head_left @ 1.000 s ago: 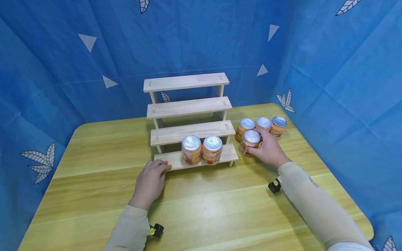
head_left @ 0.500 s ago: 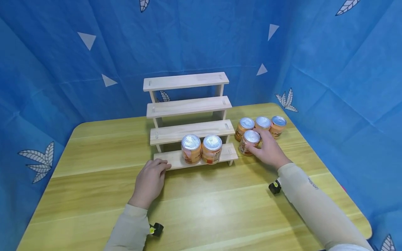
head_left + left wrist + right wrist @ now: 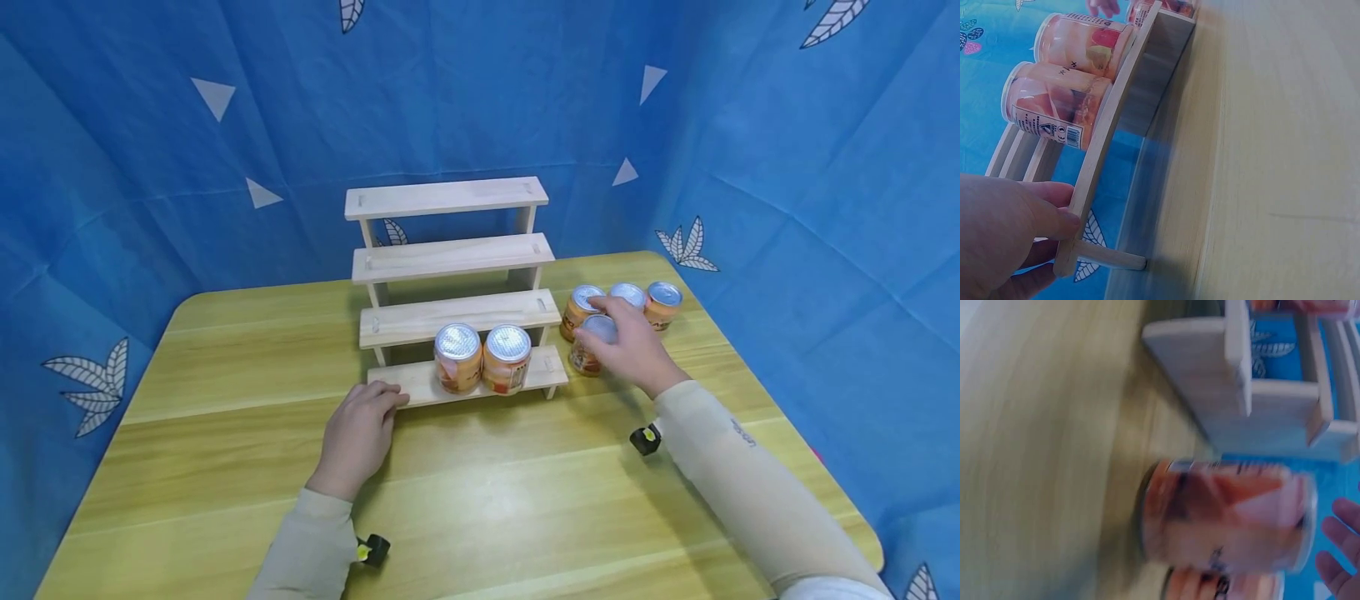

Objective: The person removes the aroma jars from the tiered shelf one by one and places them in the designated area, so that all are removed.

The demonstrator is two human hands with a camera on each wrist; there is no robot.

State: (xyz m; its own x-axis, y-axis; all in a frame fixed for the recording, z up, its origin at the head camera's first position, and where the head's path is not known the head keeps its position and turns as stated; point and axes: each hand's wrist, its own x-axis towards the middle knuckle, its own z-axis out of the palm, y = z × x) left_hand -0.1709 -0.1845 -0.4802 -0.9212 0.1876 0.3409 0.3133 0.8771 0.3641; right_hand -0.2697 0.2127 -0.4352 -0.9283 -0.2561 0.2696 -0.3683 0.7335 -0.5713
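A four-step wooden display rack [image 3: 450,258] stands on the table. My left hand [image 3: 356,437] grips the left end of its lowest board [image 3: 1099,169], thumb and fingers around the wood. On that board, two orange fruit cans with silver lids sit side by side, a left can [image 3: 457,367] and a right can [image 3: 507,367]. My right hand [image 3: 636,346] is over the front can [image 3: 582,358] right of the rack, covering part of its lid. In the right wrist view its fingers [image 3: 1335,575] are spread and off that can's side, with nothing held.
Behind the front can, three similar cans form a row: a left one [image 3: 573,320], a middle one [image 3: 628,293] and a right one [image 3: 663,310]. Blue patterned cloth [image 3: 300,100] hangs behind and beside the wooden table [image 3: 480,517].
My right hand has loosened from the front can and lifted slightly up and left over it. The cans stay in place. My left hand keeps its grip on the board.
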